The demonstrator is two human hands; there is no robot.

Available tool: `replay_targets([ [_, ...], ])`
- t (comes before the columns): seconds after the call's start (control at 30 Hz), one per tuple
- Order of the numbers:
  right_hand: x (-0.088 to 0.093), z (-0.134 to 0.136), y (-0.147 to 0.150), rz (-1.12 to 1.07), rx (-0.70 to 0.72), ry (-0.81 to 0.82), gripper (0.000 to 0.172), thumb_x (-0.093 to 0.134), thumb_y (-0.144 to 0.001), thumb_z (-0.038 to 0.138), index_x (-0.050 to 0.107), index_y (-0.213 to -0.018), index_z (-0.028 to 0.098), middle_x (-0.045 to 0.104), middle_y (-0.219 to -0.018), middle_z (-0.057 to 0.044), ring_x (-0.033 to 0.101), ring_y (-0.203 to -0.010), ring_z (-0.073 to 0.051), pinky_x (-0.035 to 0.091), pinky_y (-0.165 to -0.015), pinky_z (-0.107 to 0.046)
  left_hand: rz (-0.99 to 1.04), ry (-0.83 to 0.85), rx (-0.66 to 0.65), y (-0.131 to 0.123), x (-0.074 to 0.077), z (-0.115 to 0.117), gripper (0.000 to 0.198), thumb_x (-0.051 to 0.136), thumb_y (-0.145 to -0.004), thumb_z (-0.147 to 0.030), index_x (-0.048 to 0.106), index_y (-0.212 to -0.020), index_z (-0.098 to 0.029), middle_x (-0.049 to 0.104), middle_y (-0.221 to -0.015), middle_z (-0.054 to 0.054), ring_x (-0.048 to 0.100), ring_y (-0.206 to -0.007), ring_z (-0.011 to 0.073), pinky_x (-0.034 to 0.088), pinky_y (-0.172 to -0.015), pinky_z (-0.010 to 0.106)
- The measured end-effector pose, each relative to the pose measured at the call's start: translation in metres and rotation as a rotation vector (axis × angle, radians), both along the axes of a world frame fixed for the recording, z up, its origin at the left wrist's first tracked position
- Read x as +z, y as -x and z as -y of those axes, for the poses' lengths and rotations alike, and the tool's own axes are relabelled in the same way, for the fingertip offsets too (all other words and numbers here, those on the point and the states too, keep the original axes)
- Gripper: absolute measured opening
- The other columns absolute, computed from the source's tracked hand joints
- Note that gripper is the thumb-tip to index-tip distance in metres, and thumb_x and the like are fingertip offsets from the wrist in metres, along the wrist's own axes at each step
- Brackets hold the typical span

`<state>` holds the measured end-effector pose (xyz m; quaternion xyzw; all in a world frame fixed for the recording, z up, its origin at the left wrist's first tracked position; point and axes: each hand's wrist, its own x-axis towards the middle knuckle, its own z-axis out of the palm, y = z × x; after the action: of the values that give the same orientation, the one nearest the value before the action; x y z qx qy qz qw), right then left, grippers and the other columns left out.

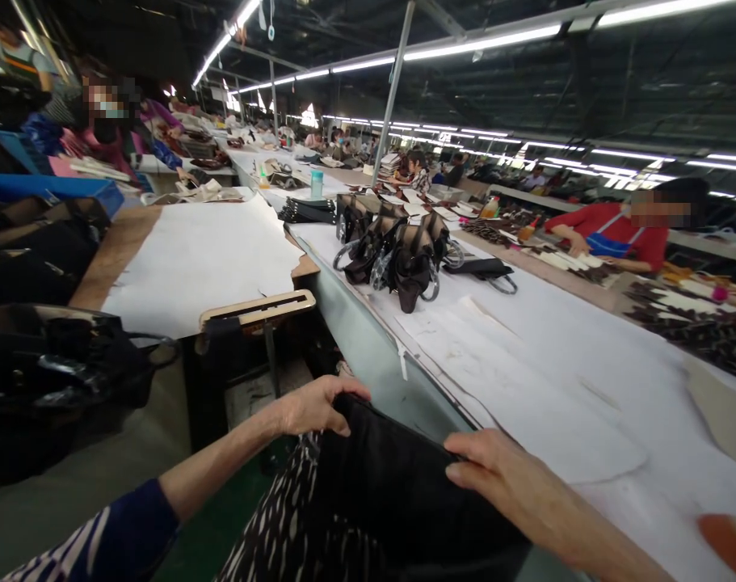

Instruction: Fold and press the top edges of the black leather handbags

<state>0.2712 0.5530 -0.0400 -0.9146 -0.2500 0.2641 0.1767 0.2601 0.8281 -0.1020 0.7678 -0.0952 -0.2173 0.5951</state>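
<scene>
A black bag (404,485) hangs over the lap, held along its straight upper edge. My left hand (325,406) grips its left corner, thumb toward me and fingers folded over the rim. At the right end of that edge, my right hand (485,461) pinches the dark material between thumb and fingers. The bag's lower part runs out of view, and its inside cannot be seen. Beyond both hands, several dark handbags (410,259) with plastic-wrapped handles stand bunched on the white-covered table (525,388).
At left, more black bags (58,372) are piled beside a second white-topped table (203,250). A padded beige-edged stand (258,309) sits near its corner. A co-worker in red (622,230) works at right; another person (101,129) is at far left. A turquoise cup (316,184) stands farther back.
</scene>
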Motion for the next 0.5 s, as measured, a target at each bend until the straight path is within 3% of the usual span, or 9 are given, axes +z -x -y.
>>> replay_targets([
  [0.2, -0.009, 0.017, 0.005, -0.064, -0.055, -0.008, 0.023, 0.041, -0.083, 0.033, 0.036, -0.063, 0.021, 0.03, -0.055, 0.005, 0.029, -0.049, -0.011, 0.023, -0.046, -0.025, 0.356, -0.047, 0.189, 0.02, -0.018, 0.02, 0.042, 0.061, -0.07, -0.009, 0.058, -0.11, -0.022, 0.053, -0.122, 0.004, 0.047, -0.112, 0.0189, 0.034, -0.099, 0.03],
  [0.33, -0.009, 0.017, 0.006, -0.075, -0.041, 0.0, 0.025, 0.04, -0.084, 0.032, 0.032, -0.063, 0.021, 0.026, -0.056, 0.005, 0.025, -0.051, -0.011, 0.021, -0.046, -0.025, 0.592, -0.086, 0.167, 0.017, -0.024, 0.029, 0.027, 0.055, -0.08, -0.013, 0.06, -0.105, -0.021, 0.054, -0.121, 0.006, 0.05, -0.11, 0.0168, 0.038, -0.097, 0.031],
  [0.5, -0.012, 0.02, 0.005, -0.101, -0.078, -0.018, 0.024, 0.04, -0.083, 0.031, 0.032, -0.064, 0.021, 0.024, -0.057, 0.005, 0.024, -0.052, -0.011, 0.019, -0.046, -0.025, 0.647, -0.14, 0.125, 0.015, -0.03, 0.04, 0.021, 0.052, -0.083, -0.014, 0.059, -0.101, -0.021, 0.057, -0.115, 0.005, 0.053, -0.105, 0.0154, 0.041, -0.094, 0.029],
])
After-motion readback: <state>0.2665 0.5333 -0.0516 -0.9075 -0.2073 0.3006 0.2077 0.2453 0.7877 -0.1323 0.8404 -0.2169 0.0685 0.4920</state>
